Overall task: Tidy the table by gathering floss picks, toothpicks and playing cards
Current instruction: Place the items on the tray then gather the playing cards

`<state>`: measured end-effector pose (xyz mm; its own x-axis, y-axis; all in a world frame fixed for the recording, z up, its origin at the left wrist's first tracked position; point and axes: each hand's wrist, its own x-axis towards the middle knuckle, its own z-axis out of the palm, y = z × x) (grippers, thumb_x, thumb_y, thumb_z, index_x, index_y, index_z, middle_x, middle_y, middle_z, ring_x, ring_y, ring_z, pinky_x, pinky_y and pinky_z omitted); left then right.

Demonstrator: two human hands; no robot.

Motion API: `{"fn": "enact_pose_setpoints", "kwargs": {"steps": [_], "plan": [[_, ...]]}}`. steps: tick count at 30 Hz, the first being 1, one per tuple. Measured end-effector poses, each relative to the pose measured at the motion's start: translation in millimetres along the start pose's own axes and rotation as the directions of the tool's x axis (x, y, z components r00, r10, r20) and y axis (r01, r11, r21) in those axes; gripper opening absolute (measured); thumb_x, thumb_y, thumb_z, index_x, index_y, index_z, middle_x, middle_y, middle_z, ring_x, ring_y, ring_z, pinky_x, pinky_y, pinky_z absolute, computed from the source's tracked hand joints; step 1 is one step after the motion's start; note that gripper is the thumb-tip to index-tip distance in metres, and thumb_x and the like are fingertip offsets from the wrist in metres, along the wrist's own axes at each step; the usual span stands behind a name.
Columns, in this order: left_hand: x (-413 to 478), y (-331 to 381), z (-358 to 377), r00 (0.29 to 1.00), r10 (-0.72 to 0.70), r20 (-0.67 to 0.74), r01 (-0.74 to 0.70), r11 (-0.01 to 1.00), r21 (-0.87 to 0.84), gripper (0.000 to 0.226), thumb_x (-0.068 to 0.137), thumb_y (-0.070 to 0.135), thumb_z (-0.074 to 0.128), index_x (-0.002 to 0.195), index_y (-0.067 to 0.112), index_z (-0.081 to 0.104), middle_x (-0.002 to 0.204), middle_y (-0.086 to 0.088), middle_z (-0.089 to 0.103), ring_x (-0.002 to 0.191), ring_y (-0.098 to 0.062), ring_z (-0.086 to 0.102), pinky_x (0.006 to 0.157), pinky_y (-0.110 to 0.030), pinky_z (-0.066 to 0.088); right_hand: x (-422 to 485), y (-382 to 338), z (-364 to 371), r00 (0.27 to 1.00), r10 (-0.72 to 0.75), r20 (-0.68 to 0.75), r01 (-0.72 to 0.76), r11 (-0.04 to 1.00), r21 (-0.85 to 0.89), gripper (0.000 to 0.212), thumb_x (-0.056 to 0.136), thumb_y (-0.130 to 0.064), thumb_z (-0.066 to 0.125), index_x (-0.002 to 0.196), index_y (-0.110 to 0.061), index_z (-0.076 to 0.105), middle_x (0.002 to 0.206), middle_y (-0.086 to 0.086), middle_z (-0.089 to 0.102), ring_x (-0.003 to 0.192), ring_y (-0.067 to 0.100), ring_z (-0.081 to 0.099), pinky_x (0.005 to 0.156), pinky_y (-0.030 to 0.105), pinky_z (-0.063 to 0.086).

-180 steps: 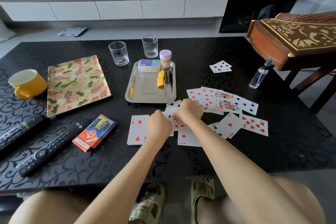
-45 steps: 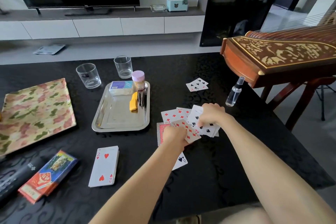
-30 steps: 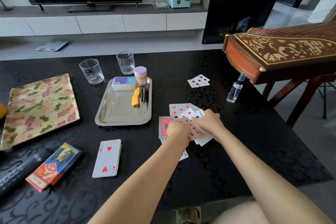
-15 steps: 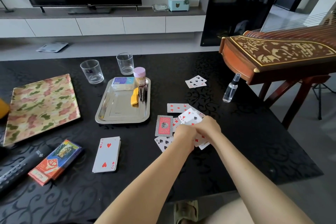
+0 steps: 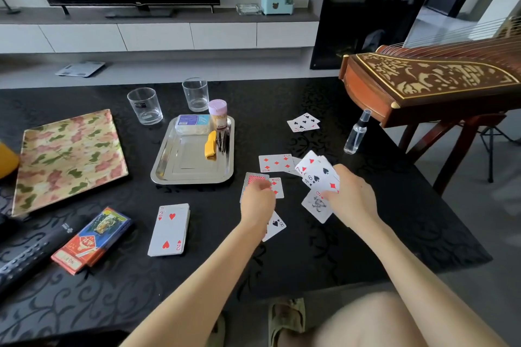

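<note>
Two hands sit near frame centre: my right hand (image 5: 352, 201) clutches a loose fan of cards (image 5: 317, 175) above the table (image 5: 324, 262), my left hand (image 5: 258, 203) lies fingers-curled on a red-backed card (image 5: 253, 178) (pinching it or not, I cannot tell). A squared stack (image 5: 169, 229) sits lower left of them, a small pile (image 5: 304, 122) upper right, and the floss pick box (image 5: 193, 124) and toothpick jar (image 5: 217, 114) stand in the steel tray (image 5: 191, 180).

Arms outstretched; left grip (image 5: 258, 203) low, right grip (image 5: 352, 200) raised, curled.
</note>
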<state>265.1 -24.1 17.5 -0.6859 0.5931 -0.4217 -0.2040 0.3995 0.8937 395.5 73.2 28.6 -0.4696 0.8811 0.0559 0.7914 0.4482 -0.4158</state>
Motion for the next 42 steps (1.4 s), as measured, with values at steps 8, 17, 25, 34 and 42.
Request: {"fn": "enact_pose_setpoints", "kwargs": {"steps": [8,17,25,34,42], "plan": [[-16,-19,21,0.925,0.26,0.279,-0.241,0.965,-0.1,0.02,0.096,0.042,0.042,0.109,0.03,0.05,0.102,0.017,0.054,0.096,0.003,0.049,0.088,-0.022,0.034,-38,9,24,0.939,-0.344,-0.017,0.331,0.915,-0.23,0.029,0.082,-0.013,0.068,0.109,-0.012,0.058,0.098,0.002,0.064,0.085,0.021,0.062,0.061,0.026,0.041],[-12,-33,52,0.915,0.312,0.255,-0.313,0.949,-0.039,0.043,0.094,0.047,0.045,0.073,0.012,0.058,0.072,-0.001,0.057,0.07,-0.012,0.052,0.07,-0.025,0.042,-34,21,22,0.961,-0.274,-0.031,0.275,0.961,0.019,0.016,0.087,-0.02,0.064,0.101,-0.018,0.057,0.092,-0.008,0.061,0.084,0.01,0.059,0.071,0.023,0.048],[-17,-47,72,0.881,0.353,0.315,-0.332,0.935,-0.12,0.024,0.091,0.04,0.055,0.096,0.016,0.057,0.081,0.01,0.063,0.071,0.001,0.056,0.074,-0.022,0.047,-27,29,21,0.978,-0.163,-0.13,0.164,0.986,-0.001,0.017,0.083,-0.021,0.068,0.097,-0.017,0.059,0.085,-0.005,0.063,0.076,0.012,0.059,0.068,0.025,0.044],[-12,-54,80,0.886,0.397,0.24,-0.396,0.917,-0.055,0.018,0.09,0.032,0.058,0.086,0.014,0.055,0.076,0.005,0.058,0.07,-0.006,0.052,0.068,-0.022,0.046,-33,43,5,0.966,-0.256,0.041,0.259,0.947,-0.192,0.032,0.084,-0.04,0.059,0.109,-0.02,0.056,0.097,-0.009,0.062,0.09,0.016,0.055,0.081,0.033,0.035],[-12,-55,83,0.887,0.398,0.234,-0.403,0.915,-0.031,0.021,0.093,0.034,0.054,0.092,0.013,0.059,0.087,0.001,0.065,0.083,-0.01,0.061,0.076,-0.022,0.05,-39,83,-16,0.981,-0.126,0.149,0.099,0.979,0.178,0.038,0.098,-0.017,0.041,0.061,-0.012,0.038,0.061,-0.004,0.037,0.064,0.014,0.037,0.061,0.031,0.03]]}}
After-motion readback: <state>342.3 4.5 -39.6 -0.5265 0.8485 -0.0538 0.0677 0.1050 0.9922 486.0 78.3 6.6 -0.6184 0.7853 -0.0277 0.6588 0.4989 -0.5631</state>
